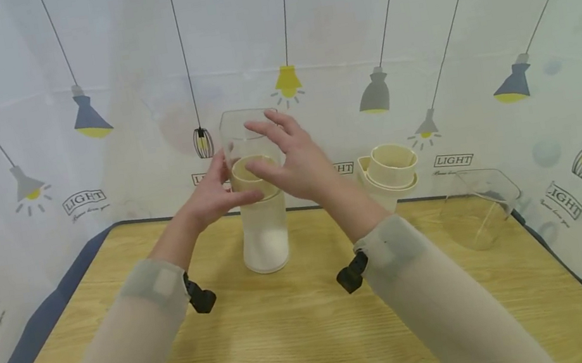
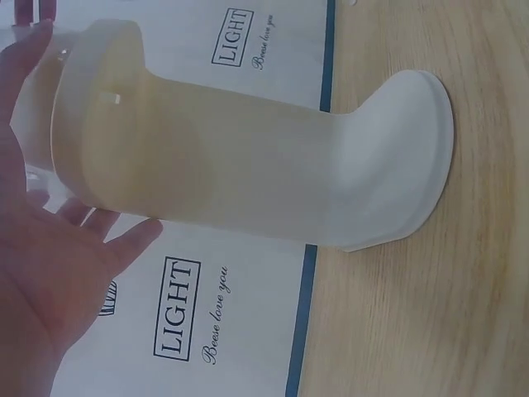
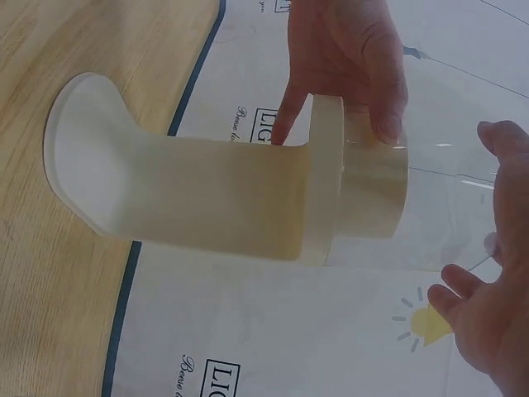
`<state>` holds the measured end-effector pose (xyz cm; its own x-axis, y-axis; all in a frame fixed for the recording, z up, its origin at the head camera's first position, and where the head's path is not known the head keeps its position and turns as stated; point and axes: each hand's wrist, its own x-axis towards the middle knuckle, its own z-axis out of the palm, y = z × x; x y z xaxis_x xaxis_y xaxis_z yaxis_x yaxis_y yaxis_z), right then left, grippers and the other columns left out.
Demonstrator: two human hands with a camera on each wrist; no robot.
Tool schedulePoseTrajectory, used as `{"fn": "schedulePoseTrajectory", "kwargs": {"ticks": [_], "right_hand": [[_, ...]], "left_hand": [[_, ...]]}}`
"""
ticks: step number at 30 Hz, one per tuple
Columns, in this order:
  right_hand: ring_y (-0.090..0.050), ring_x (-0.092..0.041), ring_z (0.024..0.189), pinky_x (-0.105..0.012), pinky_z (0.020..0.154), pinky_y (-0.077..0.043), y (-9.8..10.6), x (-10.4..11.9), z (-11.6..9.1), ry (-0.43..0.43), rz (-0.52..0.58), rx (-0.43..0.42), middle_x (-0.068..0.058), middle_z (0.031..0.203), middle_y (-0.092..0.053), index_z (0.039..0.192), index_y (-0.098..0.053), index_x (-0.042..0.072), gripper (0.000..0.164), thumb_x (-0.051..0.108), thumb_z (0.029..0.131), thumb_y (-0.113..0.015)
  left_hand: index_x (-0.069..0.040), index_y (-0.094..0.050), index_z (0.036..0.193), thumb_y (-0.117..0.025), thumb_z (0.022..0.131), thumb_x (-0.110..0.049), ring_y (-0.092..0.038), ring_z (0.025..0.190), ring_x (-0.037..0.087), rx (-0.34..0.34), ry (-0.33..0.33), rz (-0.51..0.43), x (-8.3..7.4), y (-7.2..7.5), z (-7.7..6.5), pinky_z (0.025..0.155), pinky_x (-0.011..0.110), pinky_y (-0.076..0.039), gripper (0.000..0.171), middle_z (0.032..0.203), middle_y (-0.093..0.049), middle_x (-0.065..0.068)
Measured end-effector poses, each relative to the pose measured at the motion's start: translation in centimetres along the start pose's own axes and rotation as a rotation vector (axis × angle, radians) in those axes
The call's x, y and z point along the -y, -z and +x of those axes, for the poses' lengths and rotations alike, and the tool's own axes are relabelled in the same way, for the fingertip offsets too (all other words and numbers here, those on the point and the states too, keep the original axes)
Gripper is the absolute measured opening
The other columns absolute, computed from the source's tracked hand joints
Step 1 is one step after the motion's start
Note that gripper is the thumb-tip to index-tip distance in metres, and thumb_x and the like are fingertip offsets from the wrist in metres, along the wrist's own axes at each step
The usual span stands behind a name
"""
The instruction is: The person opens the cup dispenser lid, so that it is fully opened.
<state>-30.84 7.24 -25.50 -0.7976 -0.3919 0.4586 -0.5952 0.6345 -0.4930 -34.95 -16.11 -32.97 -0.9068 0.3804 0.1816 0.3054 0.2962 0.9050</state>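
Observation:
A pale cream stand (image 1: 265,237) with a flared white foot (image 2: 405,157) stands upright on the table. A tall clear container (image 1: 244,125) sits on its cream collar (image 3: 325,178), around a cream inner ring (image 3: 376,186). My left hand (image 1: 212,194) holds the container's lower end from the left, thumb in front at the ring and fingers round the far side. To the right, my right hand (image 1: 298,158) has its fingers spread around the container's upper part, with the thumb overlapping its front in the head view.
A second cream stand (image 1: 390,171) with a ring top stands at the back right. Right of it, another clear container (image 1: 477,208) rests near the table's corner. A white curtain (image 1: 322,22) printed with lamps hangs close behind the wooden table (image 1: 295,341).

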Motion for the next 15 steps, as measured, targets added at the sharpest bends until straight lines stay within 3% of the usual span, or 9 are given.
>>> {"fn": "schedulePoseTrajectory", "kwargs": {"ticks": [8, 15], "right_hand": [[-0.043, -0.036, 0.160, -0.064, 0.125, -0.044, -0.4, -0.1, -0.4, -0.002, 0.045, -0.027, -0.003, 0.180, -0.029, 0.161, -0.055, 0.028, 0.059, 0.039, 0.106, -0.073], [-0.047, -0.034, 0.158, -0.062, 0.125, -0.045, -0.6, -0.3, -0.8, 0.002, 0.076, -0.060, 0.000, 0.178, -0.033, 0.158, -0.057, 0.027, 0.058, 0.039, 0.105, -0.075]], "left_hand": [[-0.032, -0.009, 0.178, -0.090, 0.091, -0.038, -0.033, 0.165, 0.036, -0.015, 0.029, 0.038, 0.7, -0.2, -0.2, 0.127, 0.070, -0.038, 0.119, 0.178, -0.036, 0.005], [-0.030, -0.016, 0.177, -0.093, 0.090, -0.034, -0.035, 0.163, 0.035, -0.041, -0.001, 0.023, 1.3, -0.7, -0.9, 0.125, 0.063, -0.043, 0.116, 0.170, -0.039, 0.006]]}}
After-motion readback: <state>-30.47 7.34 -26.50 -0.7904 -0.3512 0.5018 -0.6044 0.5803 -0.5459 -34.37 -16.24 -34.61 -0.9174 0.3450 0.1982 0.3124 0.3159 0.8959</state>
